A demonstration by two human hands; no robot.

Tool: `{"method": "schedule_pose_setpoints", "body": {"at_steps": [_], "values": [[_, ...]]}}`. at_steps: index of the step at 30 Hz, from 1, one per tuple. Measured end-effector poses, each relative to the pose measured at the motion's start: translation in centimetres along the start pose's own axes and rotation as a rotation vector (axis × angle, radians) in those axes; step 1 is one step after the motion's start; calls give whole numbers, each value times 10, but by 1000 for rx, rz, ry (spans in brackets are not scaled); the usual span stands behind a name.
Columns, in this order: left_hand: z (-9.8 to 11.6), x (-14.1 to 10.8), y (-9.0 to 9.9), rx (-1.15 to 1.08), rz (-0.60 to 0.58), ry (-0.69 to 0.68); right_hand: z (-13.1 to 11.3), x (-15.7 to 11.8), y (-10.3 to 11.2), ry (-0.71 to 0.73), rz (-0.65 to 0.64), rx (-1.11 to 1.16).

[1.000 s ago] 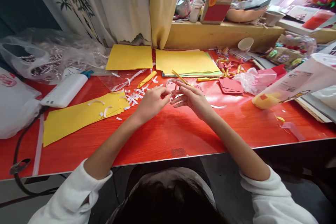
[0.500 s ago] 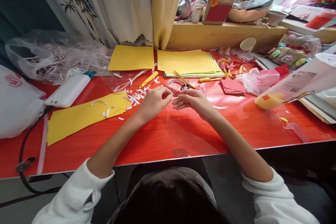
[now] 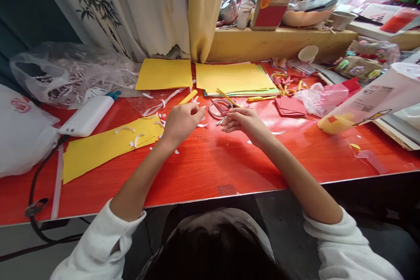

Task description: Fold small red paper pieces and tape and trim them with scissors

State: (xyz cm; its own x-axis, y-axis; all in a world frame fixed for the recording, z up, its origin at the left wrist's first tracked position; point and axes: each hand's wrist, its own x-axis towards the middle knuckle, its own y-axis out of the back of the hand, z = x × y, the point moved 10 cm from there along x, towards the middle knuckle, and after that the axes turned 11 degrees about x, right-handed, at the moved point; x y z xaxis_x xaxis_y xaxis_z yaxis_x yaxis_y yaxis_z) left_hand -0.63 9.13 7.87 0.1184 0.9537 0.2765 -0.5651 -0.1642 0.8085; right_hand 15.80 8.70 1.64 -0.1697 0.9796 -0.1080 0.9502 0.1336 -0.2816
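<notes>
My left hand (image 3: 183, 122) is over the table beside the white paper scraps (image 3: 202, 125), its fingers curled in and thumb against the index finger. Anything inside that pinch is too small or hidden to name. My right hand (image 3: 244, 121) is closed round a small metal tool (image 3: 221, 121), whose silver tip pokes out to the left of the fingers; the rest of it is hidden. Just beyond the hands lies a clear roll of tape (image 3: 211, 109). A rolled yellow paper tube (image 3: 189, 96) rests behind my left hand, and a thin yellow strip (image 3: 224, 95) lies behind my right.
Yellow paper strips (image 3: 101, 153) lie at the left, near a white power bank (image 3: 88, 116). Yellow sheets (image 3: 229, 76) are at the back. To the right are red paper squares (image 3: 290, 108), pink crumpled tissue (image 3: 321, 96) and a tilted plastic cup (image 3: 357, 98).
My left hand has moved left, away from my right hand, so a gap now separates them. White scraps show between them. My right hand has shifted slightly right, still holding the metal tool.
</notes>
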Motion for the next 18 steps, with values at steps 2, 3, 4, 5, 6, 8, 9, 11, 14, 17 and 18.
{"method": "schedule_pose_setpoints", "body": {"at_steps": [2,3,4,5,6,8,9,11,14,17,18], "values": [[-3,2,0,59,-28,4,0,0,1,4,5,-9],[-6,4,1,47,-35,10,-1,1,1,8,10,-15],[-8,5,3,17,-30,14,-2,1,2,13,14,-20],[-11,7,4,-22,-27,20,-3,1,2,19,17,-24],[-13,8,4,-62,-29,26,-5,0,2,24,19,-26],[-17,10,3,-146,-59,34,-7,0,3,32,29,-24],[-18,10,2,-174,-79,37,-7,0,4,34,36,-22],[-19,10,0,-186,-110,41,-6,0,5,39,43,-15],[-21,10,3,-95,-75,43,-9,2,4,65,20,-6],[-15,11,4,73,0,-34,-35,0,18,217,82,25],[-12,11,2,125,4,-72,-49,-5,29,297,141,30]]}}
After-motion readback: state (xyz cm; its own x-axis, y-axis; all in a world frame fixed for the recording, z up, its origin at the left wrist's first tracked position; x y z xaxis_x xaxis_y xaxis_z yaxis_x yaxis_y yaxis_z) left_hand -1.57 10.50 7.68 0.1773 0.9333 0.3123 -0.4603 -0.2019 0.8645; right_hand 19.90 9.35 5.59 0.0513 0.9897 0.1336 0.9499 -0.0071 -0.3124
